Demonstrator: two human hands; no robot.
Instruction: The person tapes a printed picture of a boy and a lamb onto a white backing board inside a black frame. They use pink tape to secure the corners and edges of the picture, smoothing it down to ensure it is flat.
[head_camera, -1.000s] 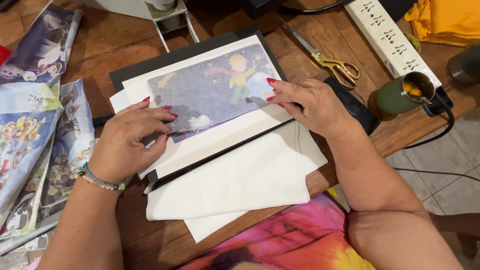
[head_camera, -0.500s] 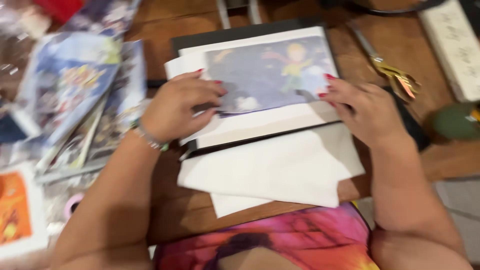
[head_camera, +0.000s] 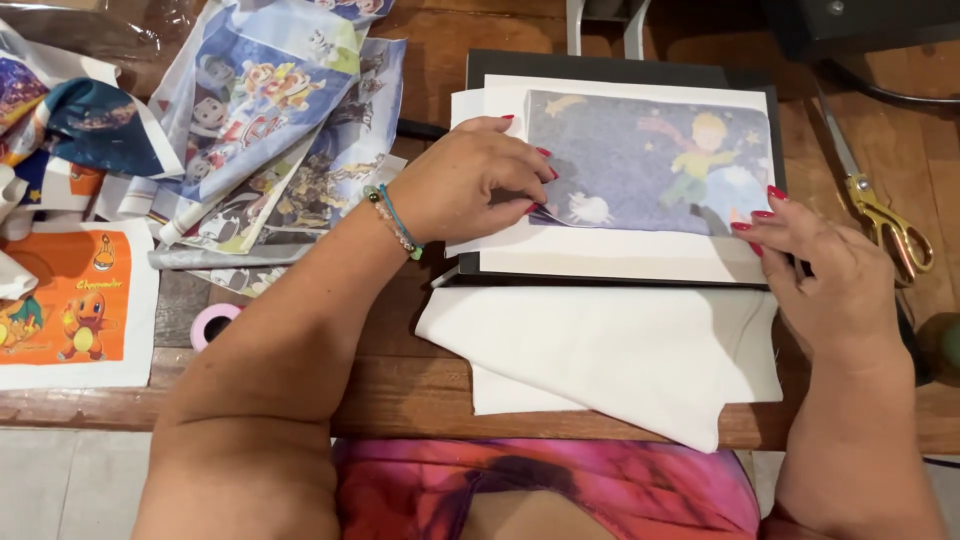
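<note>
A printed picture sheet (head_camera: 650, 160) with a blue night scene and a small cartoon figure lies on white paper over a black flat pad (head_camera: 600, 72). My left hand (head_camera: 470, 180) rests on the sheet's left edge and pinches its lower left corner with the fingertips. My right hand (head_camera: 825, 275) presses its fingertips on the sheet's lower right corner at the pad's edge. White fabric (head_camera: 600, 355) hangs folded from under the pad toward me.
A pile of printed cartoon sheets (head_camera: 260, 130) covers the table's left side, with an orange cartoon print (head_camera: 70, 300) at the near left. A pink tape roll (head_camera: 212, 322) lies beside my left forearm. Gold-handled scissors (head_camera: 885, 220) lie right of the pad.
The view has swung left and steadied, showing more of the printed pile. My left hand's fingers have closed on the sheet's lower left corner. My right hand stays at the right corner.
</note>
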